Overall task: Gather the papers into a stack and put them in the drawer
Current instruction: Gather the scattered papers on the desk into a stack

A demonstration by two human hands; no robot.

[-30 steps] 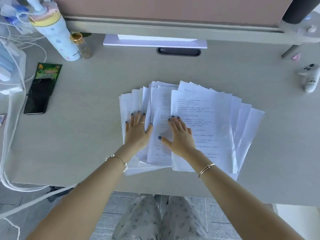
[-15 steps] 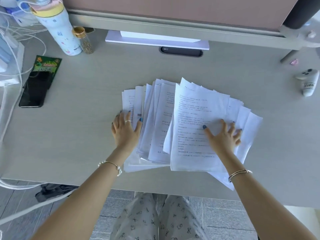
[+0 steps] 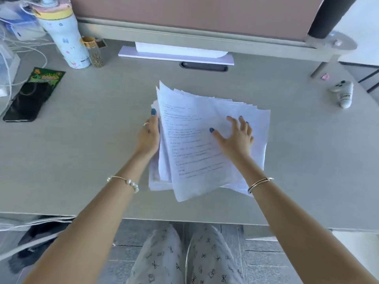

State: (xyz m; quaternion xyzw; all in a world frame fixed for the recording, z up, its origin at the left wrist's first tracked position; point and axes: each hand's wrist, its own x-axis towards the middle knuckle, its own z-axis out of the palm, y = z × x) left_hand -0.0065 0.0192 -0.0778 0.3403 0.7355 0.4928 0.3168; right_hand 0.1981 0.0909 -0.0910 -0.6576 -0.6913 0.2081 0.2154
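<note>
Several white printed papers (image 3: pixel 190 144) lie bunched in a rough, uneven pile on the middle of the grey desk (image 3: pixel 92 160). My left hand (image 3: pixel 148 138) stands on edge against the pile's left side, fingers straight and pressed to the sheets. My right hand (image 3: pixel 235 136) lies flat on top of the pile toward its right side, fingers spread. The sheets' edges still fan out at the top, right and bottom. No drawer shows in this view.
A black phone (image 3: pixel 23 103) and a green packet (image 3: pixel 46 76) lie at the left, by white cables (image 3: pixel 24 50). A patterned tumbler (image 3: pixel 65 39) and a small glass jar (image 3: pixel 95 53) stand back left. A white controller (image 3: pixel 343 93) sits at the right. A monitor base (image 3: pixel 176 55) is behind.
The fanned sheets have been pushed together into a narrower pile. My left hand slid right against the pile's left edge; my right hand moved inward on top.
</note>
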